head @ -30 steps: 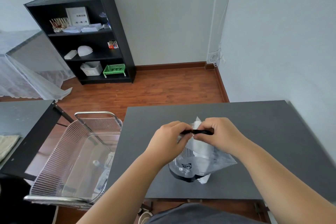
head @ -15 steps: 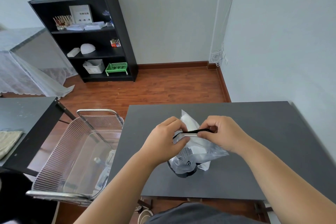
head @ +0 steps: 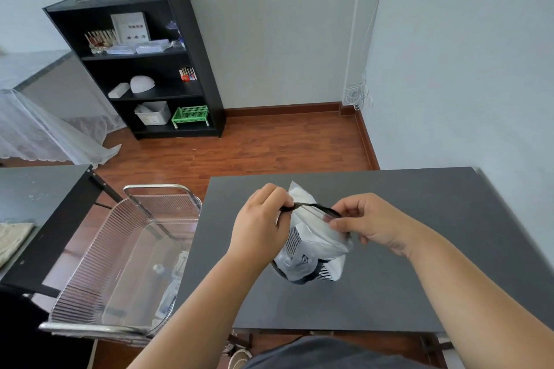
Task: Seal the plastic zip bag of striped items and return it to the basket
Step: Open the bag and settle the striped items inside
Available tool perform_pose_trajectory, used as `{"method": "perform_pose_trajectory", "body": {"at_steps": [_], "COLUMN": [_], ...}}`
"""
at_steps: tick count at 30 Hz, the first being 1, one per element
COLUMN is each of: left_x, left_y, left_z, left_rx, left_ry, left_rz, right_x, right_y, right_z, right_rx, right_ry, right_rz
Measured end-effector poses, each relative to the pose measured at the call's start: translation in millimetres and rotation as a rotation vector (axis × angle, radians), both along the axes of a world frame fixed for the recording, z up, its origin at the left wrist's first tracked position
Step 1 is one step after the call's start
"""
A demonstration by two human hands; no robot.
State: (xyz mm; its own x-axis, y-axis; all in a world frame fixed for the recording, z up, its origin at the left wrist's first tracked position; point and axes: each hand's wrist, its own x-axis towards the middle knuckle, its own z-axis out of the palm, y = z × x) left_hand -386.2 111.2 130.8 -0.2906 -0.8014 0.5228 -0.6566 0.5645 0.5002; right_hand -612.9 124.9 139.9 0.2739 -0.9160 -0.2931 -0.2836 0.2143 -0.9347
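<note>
Left hand: the left hand (head: 260, 229) pinches the near-left end of the bag's black zip strip (head: 311, 207); its fingertips are curled out of sight.
Right hand: the right hand (head: 366, 223) pinches the strip's other end between thumb and forefinger, the remaining fingers loosely bent.
Between the hands: the plastic zip bag (head: 311, 244) hangs from the strip, its bottom resting on the dark surface (head: 404, 287) just below both hands.
Contents: striped items (head: 293, 240) show through the plastic, crumpled and hard to make out.
Seal: I cannot tell whether the strip is fully closed.
Left of the left hand: the wire basket (head: 99, 266) stands off the surface edge; what lies inside is blurred by its clear liner.
</note>
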Motion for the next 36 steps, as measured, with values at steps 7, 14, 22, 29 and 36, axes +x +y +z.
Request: {"method": "perform_pose_trajectory", "body": {"at_steps": [7, 14, 22, 29, 36], "left_x": [-2, -8, 9, 10, -3], "left_y": [-7, -5, -9, -5, 4], "left_z": [2, 5, 1, 0, -5], "left_rx": [0.195, 0.058, 0.149, 0.422, 0.386], "left_ry": [-0.133, -0.088, 0.006, -0.044, -0.061], "left_rz": [-0.104, -0.122, -0.111, -0.192, -0.122], "right_x": [11, 17, -2, 2, 12], "right_y": [-8, -13, -8, -11, -9], "right_z": [-2, 1, -7, -3, -4], "right_rx": [-0.341, -0.231, 0.084, -0.038, -0.202], "right_ry": [0.435, 0.306, -0.143, 0.184, 0.558], "right_rz": [-0.056, -0.095, 0.030, 0.109, 0.083]}}
